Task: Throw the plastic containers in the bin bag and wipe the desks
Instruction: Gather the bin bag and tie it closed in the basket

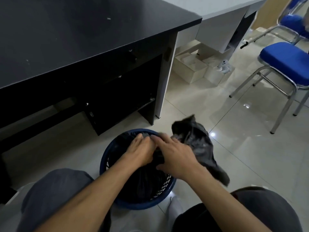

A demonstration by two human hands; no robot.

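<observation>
- Glossy pale tiled floor [234, 148]; crouched low, knees either side of a blue basket bin [107, 158] standing just in front of the black desk [83, 39].
- Bin bag [195, 143]: black film, partly down inside the basket, loose end bunched and flopped out over the right rim.
- Left grip [142, 151]: fingers curled onto the bag edge near the far rim, holding plastic.
- Right grip [175, 158]: laid over the bunched film just beside the left, fingers fairly straight, thumb out. Pinching or only pressing: cannot tell, too blurred.
- Step in hand, by judgement: opening and seating the bag in the basket before anything goes in.
- To do it well:
  - find the open mouth first, then pull the two layers apart
  - fold the edge over the rim all the way round, starting at the far side
  - push the bottom down so no air pocket lifts it
  - keep the pull even; thin film, likely to snag or tear on the lattice wall
  - tuck the loose end in, not left on the floor
- Plastic containers: none in view, so place unknown.
- Black desk top: dark, a few pale specks on it, likely not yet wiped; no cloth seen.
- White desk [222, 7] beyond, pale boxes [190, 67] on the floor beside it.
- Blue chairs [284, 62] with chrome frames at right, well apart from the bin.
</observation>
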